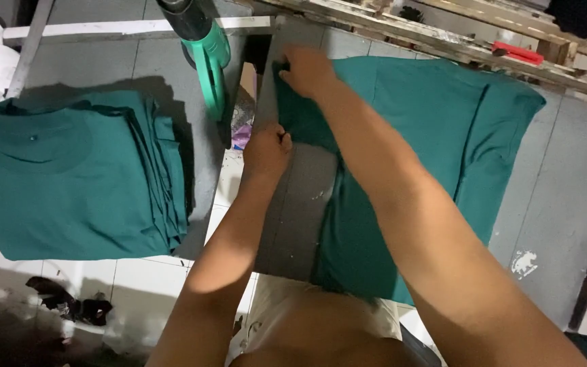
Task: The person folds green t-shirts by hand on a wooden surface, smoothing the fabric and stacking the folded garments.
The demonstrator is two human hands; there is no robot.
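A dark green shirt lies spread over a grey board in front of me. My right hand pinches the shirt's edge at the board's far left corner. My left hand is closed on the same edge lower down, near the middle of the board's left side. Both forearms reach forward over the board. Part of the shirt hangs off the right side of the board onto the grey table.
A stack of folded green shirts sits on a grey surface at the left. A green and black tool hangs between the stack and the board. A wooden frame with a red object runs along the back. Tiled floor shows below.
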